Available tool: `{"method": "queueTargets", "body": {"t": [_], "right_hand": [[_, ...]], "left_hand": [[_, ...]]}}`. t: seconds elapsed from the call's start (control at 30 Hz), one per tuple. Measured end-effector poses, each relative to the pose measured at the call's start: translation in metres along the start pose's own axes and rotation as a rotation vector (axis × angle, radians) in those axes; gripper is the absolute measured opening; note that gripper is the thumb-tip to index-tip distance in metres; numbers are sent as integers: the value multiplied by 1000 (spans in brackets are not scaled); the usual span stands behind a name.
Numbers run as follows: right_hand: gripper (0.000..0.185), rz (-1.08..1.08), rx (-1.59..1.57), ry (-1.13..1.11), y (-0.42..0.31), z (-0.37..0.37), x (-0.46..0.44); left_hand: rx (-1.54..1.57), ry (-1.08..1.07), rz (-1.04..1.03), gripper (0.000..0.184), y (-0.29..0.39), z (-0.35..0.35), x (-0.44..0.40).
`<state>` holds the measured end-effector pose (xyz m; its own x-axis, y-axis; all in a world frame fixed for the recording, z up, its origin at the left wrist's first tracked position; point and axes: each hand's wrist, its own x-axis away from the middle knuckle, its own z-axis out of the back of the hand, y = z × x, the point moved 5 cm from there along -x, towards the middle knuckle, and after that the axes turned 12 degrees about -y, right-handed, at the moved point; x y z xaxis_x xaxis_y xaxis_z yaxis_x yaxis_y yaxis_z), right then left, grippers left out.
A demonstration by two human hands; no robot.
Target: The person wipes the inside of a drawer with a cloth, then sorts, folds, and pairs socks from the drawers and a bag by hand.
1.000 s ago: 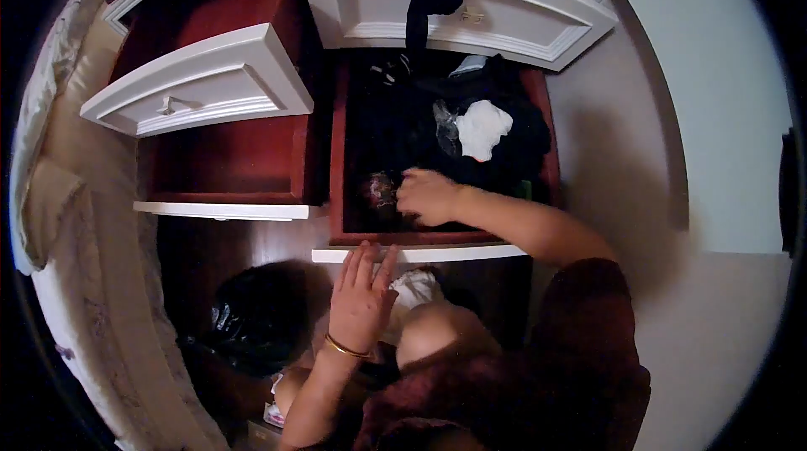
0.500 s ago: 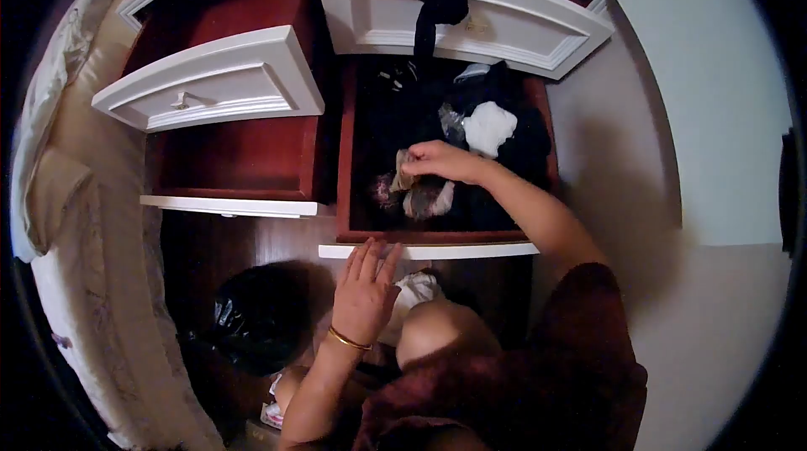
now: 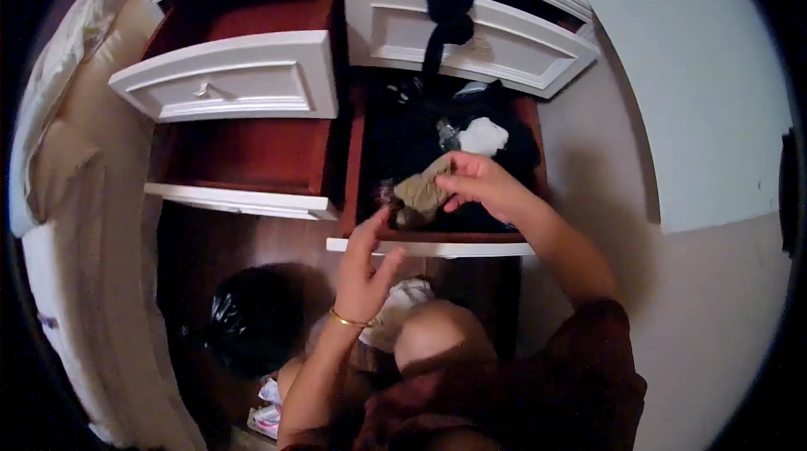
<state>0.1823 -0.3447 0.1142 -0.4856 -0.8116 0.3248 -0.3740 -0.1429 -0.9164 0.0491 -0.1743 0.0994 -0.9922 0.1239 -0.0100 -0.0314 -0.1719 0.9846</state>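
Looked forward and steeply down from a head-worn mount. Viewed the bent bare knee from above, at close range. Took in, somewhat farther off, the bare left hand and bare right hand. Faced the open, white-fronted, red-sided drawer ahead.

The lower right drawer holds clothes; a bag (on the floor) lies left.

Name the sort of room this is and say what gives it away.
Probably a bedroom: a white dresser drawer stands open, dark clothing fills a lower one, and what looks like bedding hangs alongside.
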Motion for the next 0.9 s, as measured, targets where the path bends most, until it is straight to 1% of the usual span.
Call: {"method": "queueTargets", "body": {"t": [0.07,0.1,0.13,0.2,0.23,0.27,0.3,0.4,0.43,0.53,0.57,0.63,0.7,0.8,0.83,0.87,0.9], "right_hand": [[23,-28,25,-75,-4,-29,-1],[21,-43,64,-84,1,-37,-4],[18,-22,60,-98,1,-43,-5],[17,23,45,-18,-6,-51,-3],[16,90,75,0,-12,-53,0],[16,157,105,17,-17,-53,5],[15,224,134,32,-22,-53,9],[13,328,262,98,-29,-55,21],[11,321,235,121,-31,-58,25],[11,407,441,214,-32,-50,26],[10,562,544,185,-41,-55,23],[9,486,282,181,-35,-59,22],[8,416,17,171,-28,-62,21],[9,344,-122,152,-19,-64,11],[9,330,11,164,-17,-62,6],[16,267,139,96,-18,-61,4],[22,261,198,58,-23,-63,4]], "left_hand": [[584,112,14,47,-8,1,-4],[585,72,43,33,-12,5,-5],[633,118,86,28,-18,10,-2],[735,203,167,17,-27,16,2],[853,311,155,6,-26,22,2],[973,358,98,9,-29,28,2],[988,372,85,8,-31,35,4],[963,409,12,8,-21,44,9],[944,414,-18,8,-17,46,10],[826,441,-75,8,-19,49,10],[843,479,-68,8,-19,50,10],[878,552,-60,7,-13,52,10],[975,450,-74,8,-7,46,8],[1073,315,-25,13,-14,34,8],[1100,262,6,16,-16,28,7],[985,251,-24,18,-11,26,6],[872,237,-56,20,0,23,6]]}}
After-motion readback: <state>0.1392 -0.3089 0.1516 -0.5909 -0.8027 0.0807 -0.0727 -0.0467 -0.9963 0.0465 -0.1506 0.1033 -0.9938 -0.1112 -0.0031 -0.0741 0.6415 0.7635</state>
